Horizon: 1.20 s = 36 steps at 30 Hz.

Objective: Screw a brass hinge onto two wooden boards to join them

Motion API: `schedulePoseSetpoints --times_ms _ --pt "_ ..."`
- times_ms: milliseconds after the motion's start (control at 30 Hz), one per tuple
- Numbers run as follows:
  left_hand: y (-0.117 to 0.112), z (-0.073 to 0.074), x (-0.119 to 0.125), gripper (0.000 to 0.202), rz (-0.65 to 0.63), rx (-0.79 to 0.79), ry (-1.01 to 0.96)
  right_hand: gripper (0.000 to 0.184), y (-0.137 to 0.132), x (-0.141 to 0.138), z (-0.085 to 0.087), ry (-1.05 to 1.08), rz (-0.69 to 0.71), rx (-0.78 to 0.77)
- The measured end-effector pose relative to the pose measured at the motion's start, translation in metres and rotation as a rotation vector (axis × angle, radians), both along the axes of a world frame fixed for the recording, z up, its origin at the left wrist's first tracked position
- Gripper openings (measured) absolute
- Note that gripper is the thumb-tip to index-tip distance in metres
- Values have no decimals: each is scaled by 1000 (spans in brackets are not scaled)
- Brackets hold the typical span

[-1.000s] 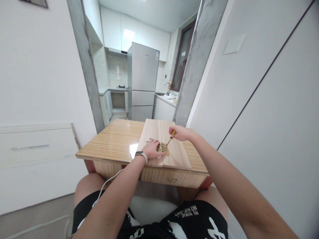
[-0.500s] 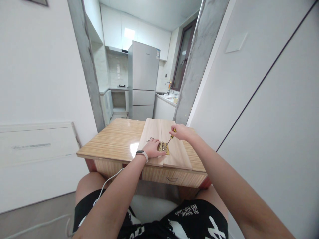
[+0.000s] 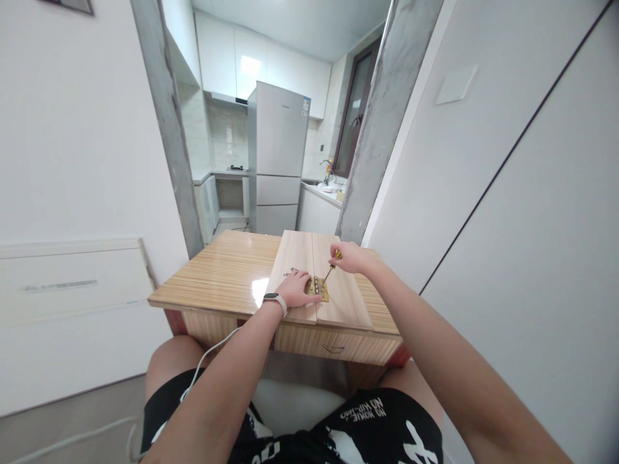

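Observation:
Two pale wooden boards [image 3: 297, 248] lie side by side, with a brass hinge [image 3: 323, 291] across the seam between them. My left hand [image 3: 294, 290] rests over the left board with its fingers spread, thumb and fingertips touching the hinge and covering its left leaf in part. A screwdriver [image 3: 333, 265] with a yellow and black handle is gripped in my right hand [image 3: 351, 256]. It leans, with its tip down at the upper part of the hinge's right leaf. Small screws [image 3: 291, 270] lie on the left board just beyond my left hand; their number is hard to make out.
Beneath the boards is a glossy striped wooden table [image 3: 217, 270] with a drawer handle [image 3: 333, 348] at its front. A white cable [image 3: 213, 348] hangs near my left leg. Behind stand a silver fridge [image 3: 278, 142] and a sink counter [image 3: 322, 200]. A white wall [image 3: 507, 193] is close on the right.
Almost nothing differs. My right hand and the screwdriver have turned or shifted very slightly; my left hand, the boards and the hinge stay in place.

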State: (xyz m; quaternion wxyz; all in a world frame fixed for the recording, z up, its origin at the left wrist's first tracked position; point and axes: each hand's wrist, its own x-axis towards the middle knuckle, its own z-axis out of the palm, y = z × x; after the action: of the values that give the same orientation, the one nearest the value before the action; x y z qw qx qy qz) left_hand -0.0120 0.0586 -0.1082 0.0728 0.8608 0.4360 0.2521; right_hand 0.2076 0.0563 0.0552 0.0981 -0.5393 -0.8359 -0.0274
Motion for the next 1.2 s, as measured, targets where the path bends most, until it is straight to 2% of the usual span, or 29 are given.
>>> schedulePoseSetpoints --times_ms 100,233,333,467,600,833,933,1133,1200 --pt "0 0 0 89 -1 3 2 19 4 3 -4 -30 -32 29" --pt "0 0 0 89 -12 6 5 29 10 11 -8 -52 -106 -19" --pt "0 -1 0 88 -7 11 3 18 9 13 -9 -4 2 -47" --pt "1 -2 1 87 -3 11 0 21 2 9 -7 112 98 -134" --pt "1 -1 0 88 -5 4 2 11 -1 2 -4 79 39 -62" --pt "-1 1 0 88 2 -6 0 6 -6 -3 2 -5 -20 32" --pt "-1 1 0 88 -3 -6 -1 9 -9 -4 3 -5 -31 9" --pt "-2 3 0 87 2 -17 -13 21 -4 -4 -1 -59 -166 30" --pt "-2 3 0 88 0 -18 -11 19 -2 -2 -2 -45 -141 22"
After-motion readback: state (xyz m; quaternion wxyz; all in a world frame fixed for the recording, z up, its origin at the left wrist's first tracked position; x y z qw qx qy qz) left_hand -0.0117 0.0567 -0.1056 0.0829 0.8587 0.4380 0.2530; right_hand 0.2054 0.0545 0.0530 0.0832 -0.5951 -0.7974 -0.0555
